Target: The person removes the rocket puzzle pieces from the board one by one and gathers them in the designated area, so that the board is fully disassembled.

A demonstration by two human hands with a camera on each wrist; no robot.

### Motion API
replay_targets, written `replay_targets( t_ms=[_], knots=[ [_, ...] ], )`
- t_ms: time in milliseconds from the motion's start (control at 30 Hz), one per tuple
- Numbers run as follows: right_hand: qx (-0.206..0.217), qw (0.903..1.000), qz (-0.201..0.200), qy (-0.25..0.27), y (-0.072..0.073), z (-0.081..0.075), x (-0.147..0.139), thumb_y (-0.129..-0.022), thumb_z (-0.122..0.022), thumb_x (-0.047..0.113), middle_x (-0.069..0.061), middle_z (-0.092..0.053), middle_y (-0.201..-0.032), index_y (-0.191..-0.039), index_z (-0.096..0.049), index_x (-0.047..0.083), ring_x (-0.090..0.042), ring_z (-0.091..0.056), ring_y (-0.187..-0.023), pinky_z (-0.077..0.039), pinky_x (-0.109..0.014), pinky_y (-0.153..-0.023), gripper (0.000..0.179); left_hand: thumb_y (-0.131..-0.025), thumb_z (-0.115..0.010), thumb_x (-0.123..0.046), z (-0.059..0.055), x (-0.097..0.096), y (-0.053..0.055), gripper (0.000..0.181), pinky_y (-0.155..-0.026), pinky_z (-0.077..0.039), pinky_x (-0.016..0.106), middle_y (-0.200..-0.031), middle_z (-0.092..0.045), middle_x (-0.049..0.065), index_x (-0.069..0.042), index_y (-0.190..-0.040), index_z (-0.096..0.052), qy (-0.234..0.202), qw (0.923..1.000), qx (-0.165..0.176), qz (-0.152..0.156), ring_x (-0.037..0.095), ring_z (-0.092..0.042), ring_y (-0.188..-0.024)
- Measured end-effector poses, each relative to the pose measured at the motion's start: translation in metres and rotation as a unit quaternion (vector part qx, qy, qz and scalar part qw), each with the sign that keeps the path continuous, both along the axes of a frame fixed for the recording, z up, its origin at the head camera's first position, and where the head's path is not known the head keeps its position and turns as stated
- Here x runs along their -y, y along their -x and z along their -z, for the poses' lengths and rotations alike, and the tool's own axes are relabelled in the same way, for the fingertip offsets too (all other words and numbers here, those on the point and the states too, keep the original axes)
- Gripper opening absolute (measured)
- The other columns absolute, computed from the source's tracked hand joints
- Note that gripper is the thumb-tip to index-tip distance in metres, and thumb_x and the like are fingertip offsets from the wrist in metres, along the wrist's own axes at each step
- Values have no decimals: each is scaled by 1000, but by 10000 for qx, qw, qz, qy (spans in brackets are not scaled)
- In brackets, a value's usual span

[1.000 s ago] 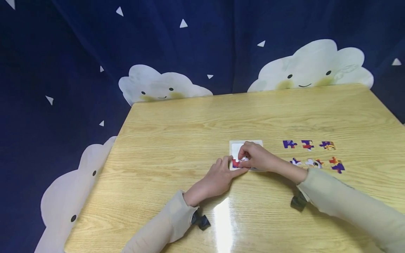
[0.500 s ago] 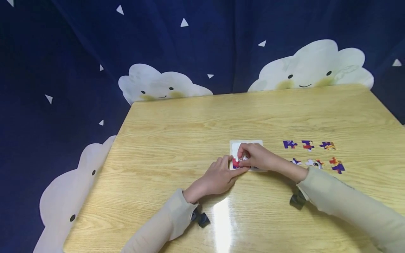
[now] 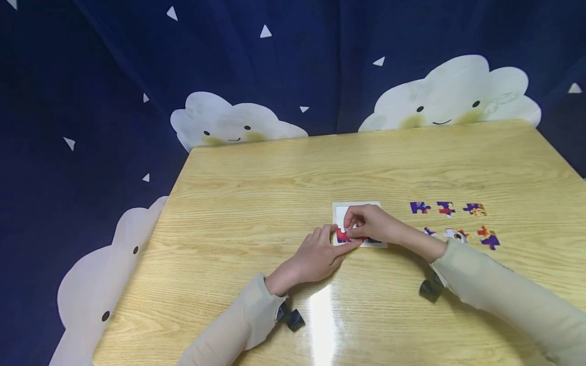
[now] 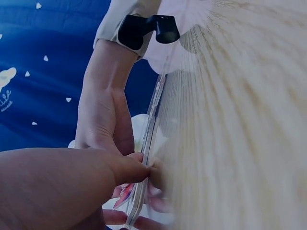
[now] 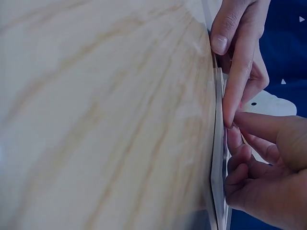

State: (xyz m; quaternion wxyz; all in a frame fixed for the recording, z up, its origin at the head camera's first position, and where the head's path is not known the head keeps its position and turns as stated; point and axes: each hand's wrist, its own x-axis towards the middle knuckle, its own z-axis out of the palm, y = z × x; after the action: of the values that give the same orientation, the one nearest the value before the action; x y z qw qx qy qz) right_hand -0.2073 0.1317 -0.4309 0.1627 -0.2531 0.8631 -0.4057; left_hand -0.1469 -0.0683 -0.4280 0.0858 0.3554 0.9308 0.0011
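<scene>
A small white puzzle tray (image 3: 334,207) lies flat on the table. My left hand (image 3: 316,256) grips its near left corner, fingers at the left side and thumb along the front edge. Over the tray, my right hand (image 3: 373,223) pinches a puzzle piece between thumb and index finger, its fingers hiding most of it. A red puzzle piece (image 3: 342,235) shows beside these fingertips at the tray's lower left; in the left wrist view the red piece (image 4: 123,195) tilts up from the tray. Dark pieces (image 3: 374,241) show at the lower right, partly under the right hand.
Right of the tray, loose puzzle pieces lie in two rows, among them a purple one (image 3: 418,207), a white one with an eye (image 3: 455,235) and an orange and purple one (image 3: 489,238). The wooden table (image 3: 256,203) meets a dark blue curtain (image 3: 274,66) behind.
The right hand's fingers have shifted slightly over the tray, and more of the red piece and the lower right pieces shows. My left hand stays in place.
</scene>
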Motion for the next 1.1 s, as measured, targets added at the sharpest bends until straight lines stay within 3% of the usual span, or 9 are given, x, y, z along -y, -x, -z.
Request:
replay_targets(
  t_ms=[500,767,1100],
  knots=[
    [510,9976,257,389,0,-3,-6,-87,-71,5,-5,-64,-80,-92,-65,4,-12,-53,-73,-45,-20,-66,8,-105,-37,-38,1,0,-1,45,-85,-44,32,-148,-38,17,-48,-149,-31,71,9996,-220,162,25,-44,-124],
    [903,9924,567,611,3,-1,-16,-91,-67,9,-6,-64,-85,-97,-66,4,-12,-56,-77,-48,-21,-71,8,-106,-34,-38,1,0,0,45,-91,-44,36,-151,-35,18,-49,-149,-29,-1,10000,10,45,27,-42,-130],
    [856,9906,864,622,-2,-6,-36,-91,-69,17,-6,-65,-87,-97,-67,5,-14,-59,-80,-48,-23,-73,13,-106,-36,-37,2,-1,1,47,-94,-44,37,-152,-33,17,-49,-150,-27,-182,9996,216,-86,27,-43,-126]
  ],
)
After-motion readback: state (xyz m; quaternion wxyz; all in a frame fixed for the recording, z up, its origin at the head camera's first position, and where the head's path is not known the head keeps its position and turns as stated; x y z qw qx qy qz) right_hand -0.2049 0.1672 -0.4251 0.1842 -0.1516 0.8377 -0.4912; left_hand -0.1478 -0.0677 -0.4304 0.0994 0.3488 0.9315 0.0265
